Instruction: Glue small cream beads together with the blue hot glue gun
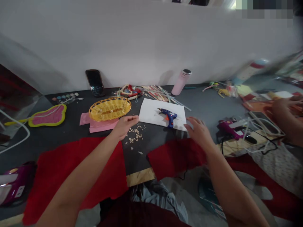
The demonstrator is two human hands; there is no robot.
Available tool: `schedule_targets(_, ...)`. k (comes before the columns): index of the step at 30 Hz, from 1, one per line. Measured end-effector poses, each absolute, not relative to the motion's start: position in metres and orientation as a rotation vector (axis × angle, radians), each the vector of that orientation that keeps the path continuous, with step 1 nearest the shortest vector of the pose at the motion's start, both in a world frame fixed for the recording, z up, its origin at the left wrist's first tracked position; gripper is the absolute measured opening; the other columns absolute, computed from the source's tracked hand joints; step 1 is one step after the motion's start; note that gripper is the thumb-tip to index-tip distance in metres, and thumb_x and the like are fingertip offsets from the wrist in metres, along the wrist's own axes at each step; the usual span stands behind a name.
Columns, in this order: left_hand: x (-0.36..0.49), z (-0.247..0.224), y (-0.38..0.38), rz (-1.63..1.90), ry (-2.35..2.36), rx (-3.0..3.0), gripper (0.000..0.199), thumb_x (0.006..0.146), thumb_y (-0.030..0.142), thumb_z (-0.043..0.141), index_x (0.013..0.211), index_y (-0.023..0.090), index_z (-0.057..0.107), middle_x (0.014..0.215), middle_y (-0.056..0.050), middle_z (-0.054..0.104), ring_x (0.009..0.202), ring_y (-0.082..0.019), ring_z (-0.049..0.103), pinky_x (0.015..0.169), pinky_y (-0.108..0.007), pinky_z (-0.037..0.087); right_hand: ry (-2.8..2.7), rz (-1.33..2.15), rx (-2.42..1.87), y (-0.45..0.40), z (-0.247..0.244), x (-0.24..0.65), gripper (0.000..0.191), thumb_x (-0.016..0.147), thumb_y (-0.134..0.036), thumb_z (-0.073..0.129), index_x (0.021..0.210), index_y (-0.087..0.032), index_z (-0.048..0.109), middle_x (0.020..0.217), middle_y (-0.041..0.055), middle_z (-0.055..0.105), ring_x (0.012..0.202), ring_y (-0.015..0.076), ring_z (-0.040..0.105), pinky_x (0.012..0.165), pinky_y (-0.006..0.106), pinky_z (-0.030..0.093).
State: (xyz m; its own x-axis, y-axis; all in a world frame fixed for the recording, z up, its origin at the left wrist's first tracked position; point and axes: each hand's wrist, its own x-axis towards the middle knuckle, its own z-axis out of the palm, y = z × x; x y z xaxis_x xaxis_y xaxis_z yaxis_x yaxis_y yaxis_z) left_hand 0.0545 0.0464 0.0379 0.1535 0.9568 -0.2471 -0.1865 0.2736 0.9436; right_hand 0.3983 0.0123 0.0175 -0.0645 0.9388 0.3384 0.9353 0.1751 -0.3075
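Note:
A white board (150, 110), which looks like foam board or thick paper, has a blue glue gun (169, 116) lying on top of it. My left hand (125, 126) is closed, its thumb and fingertips pinching the board's left front corner. At the opposite side my right hand (199, 130) has thumb and fingers closed at the right front corner. Small beige pellets (134, 136) are scattered on the dark table beside my left hand. Red felt (90, 157) spreads under my left forearm, and a smaller red felt piece (175, 156) hangs over the table edge below the board.
A yellow woven basket (110, 108) sits on pink felt (104, 126) at left. Behind stand a phone (95, 82) and a pink bottle (181, 82), with sticks (156, 93) between them. Purple irons (16, 183) lie at both sides. Another person's hand (287, 116) works at right.

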Motion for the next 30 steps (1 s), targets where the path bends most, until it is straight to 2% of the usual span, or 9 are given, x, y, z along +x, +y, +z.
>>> schedule_targets(5,0.034,0.023,0.000,1.073,0.970,0.872,0.024,0.063,0.029,0.075,0.083,0.017,0.072,0.112,-0.011,0.065,0.103,-0.021,0.058,0.095,-0.035,0.039,-2.052,0.362,-1.493,0.003,0.064,0.310,0.033,0.092,-0.039,0.034,0.094,-0.022,0.062,0.088,0.0085,0.066,0.086,0.0227,0.061,0.079,0.036,0.048)
schedule_targets(9,0.031,0.013,-0.008,1.090,0.921,0.847,0.018,0.064,0.029,0.075,0.078,0.016,0.072,0.105,-0.010,0.068,0.101,-0.022,0.059,0.095,-0.036,0.041,-2.018,0.557,-1.297,0.011,0.062,0.236,0.030,0.093,-0.032,0.031,0.085,-0.020,0.057,0.075,0.0044,0.062,0.069,0.0166,0.059,0.068,0.029,0.048)
schedule_targets(13,0.026,0.016,-0.006,1.108,0.846,0.763,0.015,0.065,0.025,0.075,0.076,0.016,0.071,0.095,-0.007,0.070,0.096,-0.019,0.061,0.096,-0.035,0.042,-1.890,0.653,-1.193,0.026,0.027,0.201,0.026,0.093,-0.026,0.031,0.097,-0.017,0.055,0.081,0.0052,0.062,0.072,0.0154,0.059,0.071,0.028,0.049)
schedule_targets(17,0.015,0.017,-0.002,1.182,0.755,0.641,0.011,0.067,0.022,0.073,0.075,0.016,0.070,0.088,-0.005,0.071,0.091,-0.016,0.063,0.093,-0.033,0.045,-1.849,0.647,-1.104,0.035,-0.005,0.203,0.018,0.088,-0.023,0.044,0.097,-0.020,0.060,0.098,0.0080,0.063,0.090,0.0179,0.061,0.084,0.032,0.048)
schedule_targets(18,0.012,0.016,-0.001,1.195,0.736,0.616,0.009,0.069,0.021,0.072,0.076,0.015,0.069,0.088,-0.005,0.071,0.092,-0.016,0.063,0.092,-0.032,0.046,-1.821,0.686,-1.130,0.036,-0.008,0.206,0.018,0.088,-0.024,0.046,0.097,-0.021,0.060,0.097,0.0070,0.064,0.085,0.0171,0.062,0.081,0.032,0.049)
schedule_targets(20,0.009,0.012,0.002,1.202,0.715,0.583,0.008,0.072,0.020,0.069,0.077,0.014,0.069,0.088,-0.006,0.070,0.092,-0.016,0.063,0.090,-0.031,0.048,-1.748,0.805,-1.223,0.035,-0.008,0.211,0.020,0.089,-0.029,0.045,0.102,-0.022,0.059,0.085,0.0028,0.065,0.060,0.0124,0.062,0.063,0.027,0.050)
schedule_targets(23,0.006,0.006,0.008,1.209,0.701,0.558,0.009,0.075,0.021,0.066,0.080,0.013,0.068,0.087,-0.006,0.070,0.091,-0.016,0.063,0.087,-0.030,0.050,-1.716,0.883,-1.336,0.030,0.004,0.213,0.026,0.090,-0.038,0.043,0.103,-0.021,0.059,0.060,-0.0041,0.058,0.036,0.0074,0.046,0.043,0.021,0.039)
schedule_targets(26,0.006,0.002,0.012,1.220,0.700,0.535,0.010,0.076,0.022,0.065,0.081,0.013,0.068,0.087,-0.006,0.070,0.092,-0.016,0.064,0.086,-0.030,0.051,-1.765,0.771,-1.334,0.023,0.015,0.212,0.032,0.091,-0.041,0.040,0.093,-0.019,0.063,0.052,-0.0042,0.052,0.041,0.0078,0.045,0.046,0.020,0.035)
schedule_targets(30,0.005,-0.002,0.015,1.229,0.698,0.504,0.010,0.077,0.021,0.064,0.082,0.013,0.068,0.089,-0.006,0.070,0.094,-0.017,0.064,0.086,-0.029,0.051,-1.876,0.643,-1.289,0.020,0.016,0.211,0.031,0.093,-0.037,0.039,0.092,-0.018,0.064,0.057,-0.0017,0.056,0.050,0.0098,0.047,0.053,0.022,0.035)
